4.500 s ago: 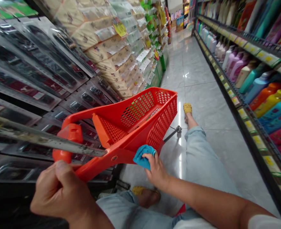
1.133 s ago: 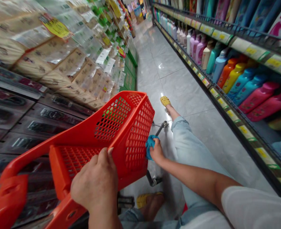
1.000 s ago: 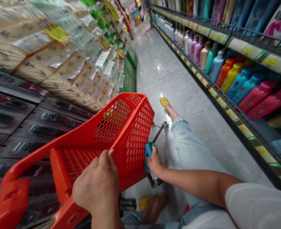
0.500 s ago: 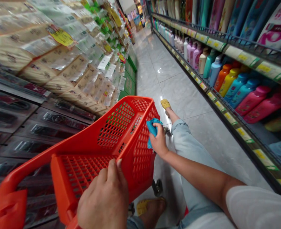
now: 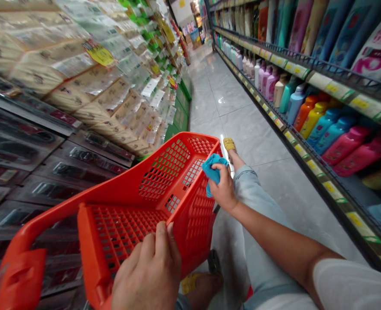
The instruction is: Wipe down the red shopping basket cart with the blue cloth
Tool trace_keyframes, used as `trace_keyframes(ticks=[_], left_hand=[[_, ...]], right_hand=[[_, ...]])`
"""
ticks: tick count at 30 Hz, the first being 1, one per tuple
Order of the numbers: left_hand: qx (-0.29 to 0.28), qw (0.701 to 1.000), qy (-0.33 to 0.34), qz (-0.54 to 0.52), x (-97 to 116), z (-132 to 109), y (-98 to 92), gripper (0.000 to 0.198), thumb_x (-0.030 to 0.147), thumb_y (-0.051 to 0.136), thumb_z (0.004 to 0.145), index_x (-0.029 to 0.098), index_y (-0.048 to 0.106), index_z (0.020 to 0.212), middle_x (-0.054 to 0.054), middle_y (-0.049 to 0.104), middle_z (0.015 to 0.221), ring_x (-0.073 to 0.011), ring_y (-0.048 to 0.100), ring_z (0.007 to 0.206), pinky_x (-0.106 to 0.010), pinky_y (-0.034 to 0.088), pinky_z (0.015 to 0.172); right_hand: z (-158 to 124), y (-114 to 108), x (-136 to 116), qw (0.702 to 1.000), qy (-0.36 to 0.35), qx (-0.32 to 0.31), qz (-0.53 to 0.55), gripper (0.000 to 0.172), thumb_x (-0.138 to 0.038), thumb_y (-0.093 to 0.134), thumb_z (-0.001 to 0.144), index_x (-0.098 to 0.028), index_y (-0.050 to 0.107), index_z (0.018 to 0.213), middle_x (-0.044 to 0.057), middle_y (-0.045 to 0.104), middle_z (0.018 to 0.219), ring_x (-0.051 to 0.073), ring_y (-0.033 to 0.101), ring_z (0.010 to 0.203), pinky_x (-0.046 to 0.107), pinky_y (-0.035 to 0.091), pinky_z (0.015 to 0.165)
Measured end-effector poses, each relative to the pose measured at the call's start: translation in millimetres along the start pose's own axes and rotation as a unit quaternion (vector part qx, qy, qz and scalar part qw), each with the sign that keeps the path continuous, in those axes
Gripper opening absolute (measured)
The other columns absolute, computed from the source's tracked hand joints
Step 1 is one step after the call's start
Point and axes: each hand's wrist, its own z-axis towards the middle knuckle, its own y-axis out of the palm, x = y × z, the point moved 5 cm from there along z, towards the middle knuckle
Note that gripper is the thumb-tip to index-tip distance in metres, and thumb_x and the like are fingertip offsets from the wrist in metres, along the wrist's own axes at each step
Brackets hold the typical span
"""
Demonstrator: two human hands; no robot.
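**Blue cloth (image 5: 213, 172) up at the far rim of the red plastic basket (image 5: 196, 232)**

Left hand (image 5: 148, 267) clamps the near wall, holding the basket tilted just beside the denim-clad leg (image 5: 258, 202); right hand (image 5: 222, 187), well apart, has risen and grips the cloth against the far corner.

Left hand (image 5: 148, 271) gripping red basket (image 5: 193, 234), right hand (image 5: 224, 191) gripping blue cloth (image 5: 213, 170)
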Motion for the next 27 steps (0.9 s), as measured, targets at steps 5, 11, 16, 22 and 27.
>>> trace_keyframes(ticks=[5,11,16,22,27], left_hand=[[0.02,0.999,-0.017,-0.019,-0.8,-10.1,-3.0,0.015,0.027,0.062,0.093,0.015,0.066,0.1,0.0,0.06,0.061,-0.0199,0.056,0.06,-0.035,0.035,0.061],[0.038,0.997,-0.029,-0.052,-2.8,-11.5,1.0,0.015,0.027,0.064,0.091,0.016,0.067,0.099,0.001,0.064,0.062,-0.0187,0.057,0.058,-0.036,0.035,0.062],[0.078,0.994,-0.012,-0.08,-16.6,-12.2,6.1,0.015,0.025,0.069,0.088,0.016,0.066,0.1,0.001,0.07,0.068,-0.017,0.059,0.057,-0.034,0.038,0.062],[0.134,0.984,0.03,-0.117,-42.0,-20.3,21.9,0.02,0.018,0.075,0.082,0.016,0.065,0.1,-0.001,0.075,0.075,-0.0161,0.064,0.061,-0.031,0.043,0.063],[0.176,0.972,0.034,-0.155,-59.5,-23.0,37.3,0.019,0.015,0.075,0.081,0.019,0.066,0.096,-0.001,0.076,0.075,-0.0159,0.067,0.061,-0.03,0.047,0.064]], right_hand=[[22.7,-20.1,43.9,0.987,0.137,0.084,0.013,0.034,-0.024,0.05,0.075,-0.022,0.051,0.108,0.007,0.061,0.107,0.022,0.058,0.099,0.042,0.047,0.097],[41.0,-39.8,58.5,0.972,0.214,0.087,0.037,0.031,-0.035,0.055,0.074,-0.021,0.053,0.102,0.002,0.063,0.093,0.017,0.058,0.084,0.032,0.049,0.084],[49.3,-51.6,67.6,0.924,0.331,0.077,0.175,0.032,-0.034,0.061,0.065,-0.024,0.053,0.093,-0.007,0.058,0.072,0.012,0.054,0.059,0.023,0.048,0.057],[55.4,-67.4,61.3,0.873,0.403,0.11,0.25,0.036,-0.03,0.066,0.054,-0.023,0.054,0.087,-0.011,0.055,0.061,0.01,0.05,0.049,0.021,0.047,0.048],[62.1,-78.2,48.1,0.896,0.384,0.069,0.213,0.032,-0.028,0.068,0.052,-0.02,0.056,0.081,-0.009,0.055,0.056,0.008,0.047,0.047,0.019,0.04,0.043]])
